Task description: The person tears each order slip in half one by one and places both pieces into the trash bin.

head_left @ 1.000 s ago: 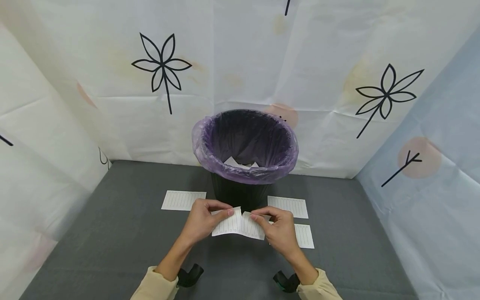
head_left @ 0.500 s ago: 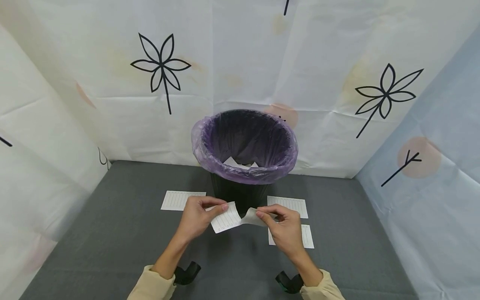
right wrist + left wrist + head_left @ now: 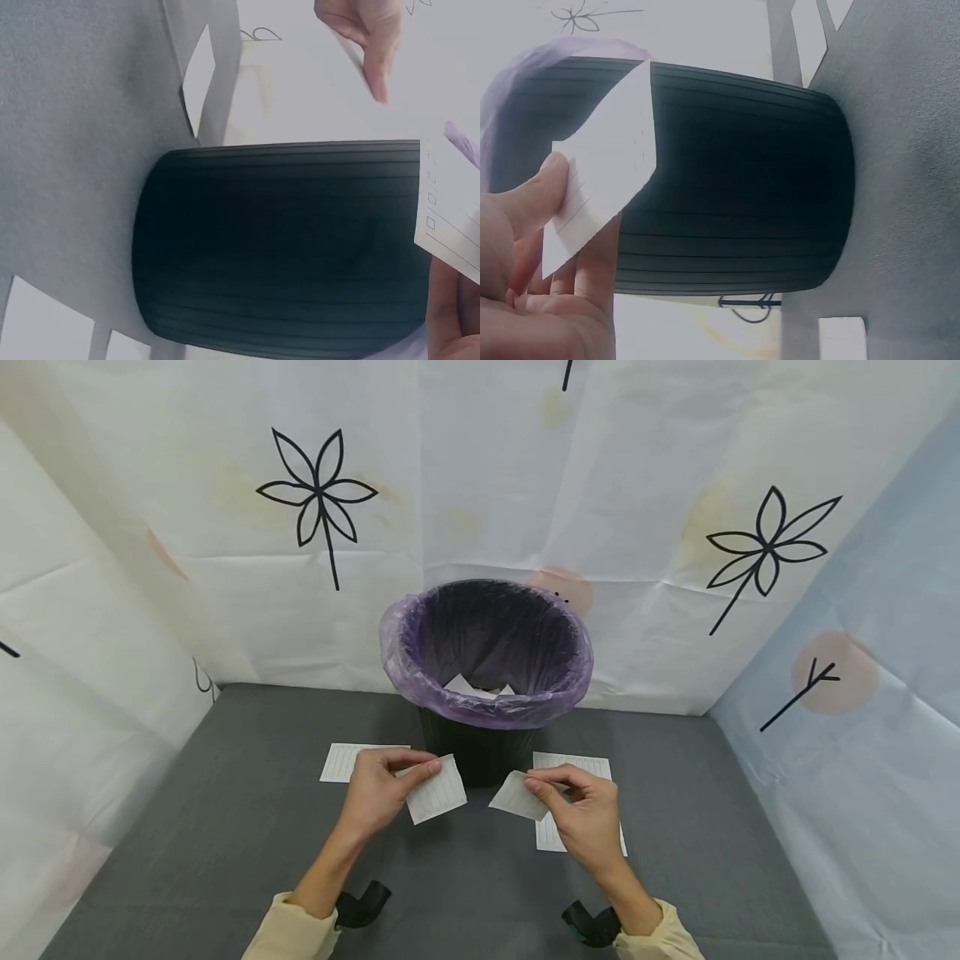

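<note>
My left hand (image 3: 382, 789) pinches one torn piece of lined paper (image 3: 437, 792) between thumb and fingers; in the left wrist view the piece (image 3: 611, 165) stands in front of a dark bin. The other torn piece (image 3: 517, 797) is pinched by my right hand (image 3: 581, 806), and its printed checkboxes show on the piece (image 3: 450, 202) in the right wrist view. A gap separates the two pieces. Just beyond both hands stands the black trash bin (image 3: 476, 747), lined with a purple bag (image 3: 487, 712). White paper scraps (image 3: 468, 686) lie inside it.
One lined sheet (image 3: 341, 762) lies left of the bin, partly behind my left hand. To the right are two more, a farther sheet (image 3: 588, 766) and a nearer sheet (image 3: 550, 837). The grey table (image 3: 225, 827) meets a patterned white cloth (image 3: 300, 635) at the back.
The single sheet, partly torn a second ago, has come apart into two pieces. My left hand has moved left and my right hand right, each with its piece.
</note>
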Demonstrator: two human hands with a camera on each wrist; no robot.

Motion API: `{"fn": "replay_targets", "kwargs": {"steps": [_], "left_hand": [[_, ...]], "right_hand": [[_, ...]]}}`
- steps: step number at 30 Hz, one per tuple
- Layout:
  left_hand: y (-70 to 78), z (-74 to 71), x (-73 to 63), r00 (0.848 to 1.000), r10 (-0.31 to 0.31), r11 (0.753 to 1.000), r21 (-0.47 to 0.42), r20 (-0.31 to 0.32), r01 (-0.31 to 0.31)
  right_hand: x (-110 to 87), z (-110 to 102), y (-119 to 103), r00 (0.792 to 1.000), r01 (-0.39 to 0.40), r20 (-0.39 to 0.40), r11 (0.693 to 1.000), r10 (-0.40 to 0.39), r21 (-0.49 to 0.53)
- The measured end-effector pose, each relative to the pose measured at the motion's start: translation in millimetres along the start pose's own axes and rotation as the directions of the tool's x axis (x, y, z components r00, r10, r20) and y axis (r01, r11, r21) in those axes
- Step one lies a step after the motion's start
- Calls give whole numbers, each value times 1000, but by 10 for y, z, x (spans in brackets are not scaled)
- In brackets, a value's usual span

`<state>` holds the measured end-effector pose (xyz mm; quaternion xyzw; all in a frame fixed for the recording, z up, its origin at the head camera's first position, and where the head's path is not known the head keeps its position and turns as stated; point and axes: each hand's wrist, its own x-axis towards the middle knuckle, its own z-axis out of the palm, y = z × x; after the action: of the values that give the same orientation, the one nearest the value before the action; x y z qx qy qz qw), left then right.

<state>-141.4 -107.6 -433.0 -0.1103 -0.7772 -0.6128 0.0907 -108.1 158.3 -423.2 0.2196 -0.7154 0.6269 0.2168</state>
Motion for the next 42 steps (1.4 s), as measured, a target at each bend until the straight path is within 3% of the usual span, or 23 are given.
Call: {"fn": "replay_targets", "kwargs": {"steps": [7, 16, 24, 33, 42], "left_hand": [[181, -103, -4, 993, 62, 998, -6, 96, -62], [654, -231, 65, 975, 125, 991, 32, 181, -133], [982, -330, 185, 959, 168, 983, 36, 227, -181], [1310, -375, 298, 950, 175, 979, 61, 260, -197], [1555, -383, 463, 930, 212, 970, 53, 299, -238]], "right_hand": [[107, -106, -99, 999, 13, 51, 1000, -12, -25], [324, -223, -273, 990, 50, 132, 997, -41, -66], [554, -284, -516, 982, 86, 177, 989, -64, -124], [781, -265, -726, 960, 199, 219, 976, -175, -93], [1003, -257, -893, 950, 224, 244, 970, -196, -93]]}}
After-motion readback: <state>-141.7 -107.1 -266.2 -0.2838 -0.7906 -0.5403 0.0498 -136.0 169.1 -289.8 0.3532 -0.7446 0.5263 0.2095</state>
